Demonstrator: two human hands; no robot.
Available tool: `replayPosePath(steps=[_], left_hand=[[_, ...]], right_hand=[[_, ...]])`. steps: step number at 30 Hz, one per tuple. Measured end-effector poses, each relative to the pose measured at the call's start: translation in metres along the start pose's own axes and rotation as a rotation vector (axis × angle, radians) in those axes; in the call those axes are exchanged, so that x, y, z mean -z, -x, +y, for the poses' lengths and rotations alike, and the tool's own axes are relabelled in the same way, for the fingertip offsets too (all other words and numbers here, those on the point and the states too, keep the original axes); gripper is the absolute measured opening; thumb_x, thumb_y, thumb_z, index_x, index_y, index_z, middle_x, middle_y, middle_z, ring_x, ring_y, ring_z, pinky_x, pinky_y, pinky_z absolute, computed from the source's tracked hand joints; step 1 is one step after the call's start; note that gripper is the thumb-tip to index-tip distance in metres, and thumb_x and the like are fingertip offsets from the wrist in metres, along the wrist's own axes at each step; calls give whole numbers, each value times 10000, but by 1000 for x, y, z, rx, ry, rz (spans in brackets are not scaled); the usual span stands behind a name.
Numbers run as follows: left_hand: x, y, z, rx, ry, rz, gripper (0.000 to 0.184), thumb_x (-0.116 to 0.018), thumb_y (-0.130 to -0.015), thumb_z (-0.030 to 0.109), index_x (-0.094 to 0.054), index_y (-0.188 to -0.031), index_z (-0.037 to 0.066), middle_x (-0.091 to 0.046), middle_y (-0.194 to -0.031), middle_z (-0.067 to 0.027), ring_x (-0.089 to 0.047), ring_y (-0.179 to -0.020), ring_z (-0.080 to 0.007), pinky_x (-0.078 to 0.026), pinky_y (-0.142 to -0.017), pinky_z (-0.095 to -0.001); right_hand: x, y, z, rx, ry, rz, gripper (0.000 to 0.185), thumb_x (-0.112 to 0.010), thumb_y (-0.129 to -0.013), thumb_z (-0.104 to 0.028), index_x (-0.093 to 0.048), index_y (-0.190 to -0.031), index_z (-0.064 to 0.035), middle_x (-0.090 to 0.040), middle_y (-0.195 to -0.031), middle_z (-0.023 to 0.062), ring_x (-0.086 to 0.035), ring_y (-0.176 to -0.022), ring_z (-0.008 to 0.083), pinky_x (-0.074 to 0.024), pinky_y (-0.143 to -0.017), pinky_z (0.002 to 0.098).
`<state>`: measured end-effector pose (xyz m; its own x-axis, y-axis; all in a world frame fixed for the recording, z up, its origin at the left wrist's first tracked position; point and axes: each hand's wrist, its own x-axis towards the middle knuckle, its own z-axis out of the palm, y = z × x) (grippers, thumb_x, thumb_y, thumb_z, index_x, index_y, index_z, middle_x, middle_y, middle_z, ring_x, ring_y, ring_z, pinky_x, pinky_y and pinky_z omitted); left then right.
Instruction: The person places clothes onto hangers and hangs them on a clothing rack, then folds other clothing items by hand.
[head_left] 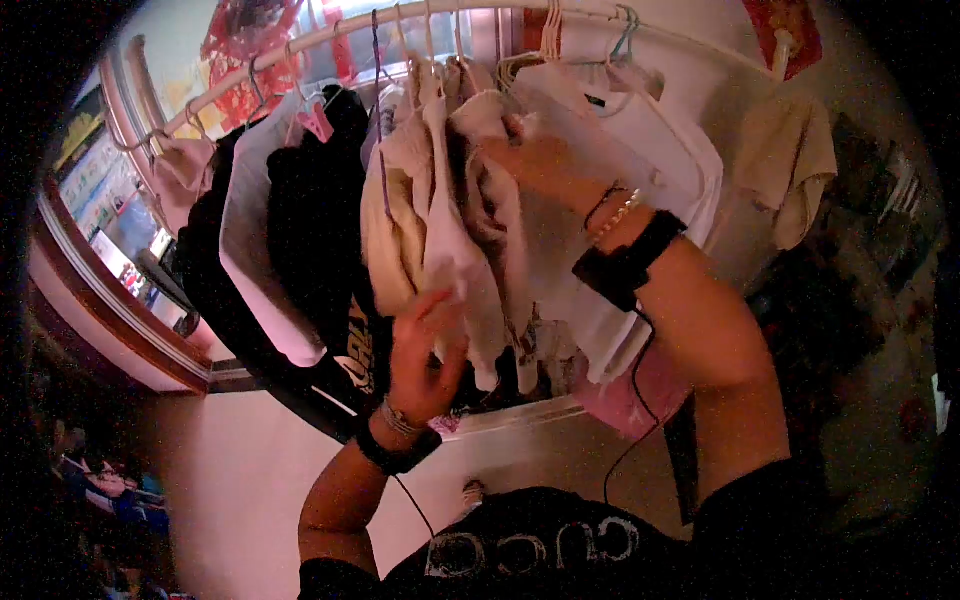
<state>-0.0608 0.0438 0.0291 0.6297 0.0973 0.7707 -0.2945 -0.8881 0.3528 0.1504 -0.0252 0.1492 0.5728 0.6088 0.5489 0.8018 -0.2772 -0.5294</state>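
Head view: a beige garment hangs in the upper middle of the frame, with the right hand at its shoulder, fingertips against the cloth; whether they pinch it cannot be told. Just left of it hangs a pale cream garment, its lower part reaching the centre of the frame. There the left hand lies by the cloth, fingers loosely spread and curved, wrapped around nothing visible.

Beside these, to the left, is a yellowish garment, then a black garment and a white garment with a pink clip near its top. Right of the right hand hangs a white shirt. All hang below a pale rail that curves across the top.

Each wrist wears a dark strap, the right one with a beaded bracelet above it. A tan cloth hangs at upper right. Something pink shows right of lower centre. Along the bottom edge is the person's lettered black top.
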Motion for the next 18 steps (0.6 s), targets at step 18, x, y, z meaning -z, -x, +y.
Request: replayPosePath(steps=[18], left_hand=[[-61, 165, -158, 553, 194, -664, 297, -581, -796, 141, -497, -1065, 46, -511, -1078, -157, -488, -1011, -325, -411, -856, -377]], right_hand=[[-66, 214, 132, -69, -22, -685, 234, -521, -835, -155, -573, -1025, -28, -602, -911, 120, -579, -744, 241, -477, -648, 338]])
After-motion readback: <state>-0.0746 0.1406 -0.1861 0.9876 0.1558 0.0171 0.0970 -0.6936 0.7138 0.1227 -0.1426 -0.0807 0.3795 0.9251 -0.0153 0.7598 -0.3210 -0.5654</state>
